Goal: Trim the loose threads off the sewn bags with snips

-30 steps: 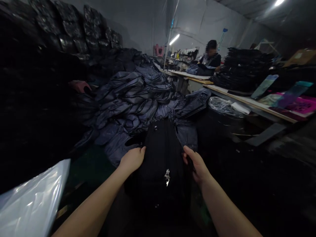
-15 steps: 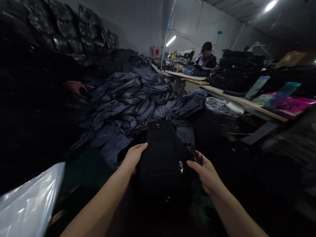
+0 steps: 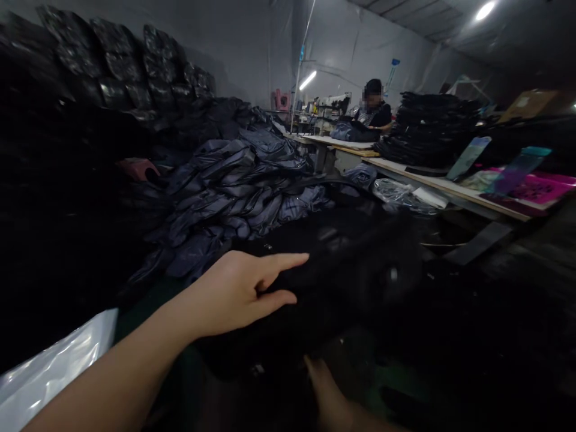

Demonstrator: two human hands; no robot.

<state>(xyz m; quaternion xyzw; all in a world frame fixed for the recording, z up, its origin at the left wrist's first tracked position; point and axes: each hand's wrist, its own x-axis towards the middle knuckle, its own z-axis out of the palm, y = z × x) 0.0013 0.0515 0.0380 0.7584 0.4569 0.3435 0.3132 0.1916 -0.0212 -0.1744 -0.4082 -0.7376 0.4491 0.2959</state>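
Observation:
A black fabric bag [image 3: 324, 288] with small shiny metal fittings lies across the middle of the head view, its far right part smeared by motion. My left hand [image 3: 247, 288] rests over its near left side, index finger and thumb stretched out and apart. The other fingers of that hand are curled under or out of sight. Low in the picture, my right hand [image 3: 328, 390] meets the bag's lower edge. It is dim and blurred, and most of its fingers are hidden by the bag.
A large heap of dark blue-grey bags [image 3: 225, 186] lies ahead. Wrapped black bundles [image 3: 121, 60] are stacked at back left. On the right, a long table [image 3: 418, 171] carries a black stack [image 3: 432, 126] and a pink basket [image 3: 540, 186]; a person [image 3: 375, 111] works behind it. Clear plastic [image 3: 58, 372] is at lower left.
The bag has turned from upright to lying slantwise toward the right. My left hand has moved right onto it; my right hand has dropped down and left. Dark-handled snips seen at my right hand are now hidden.

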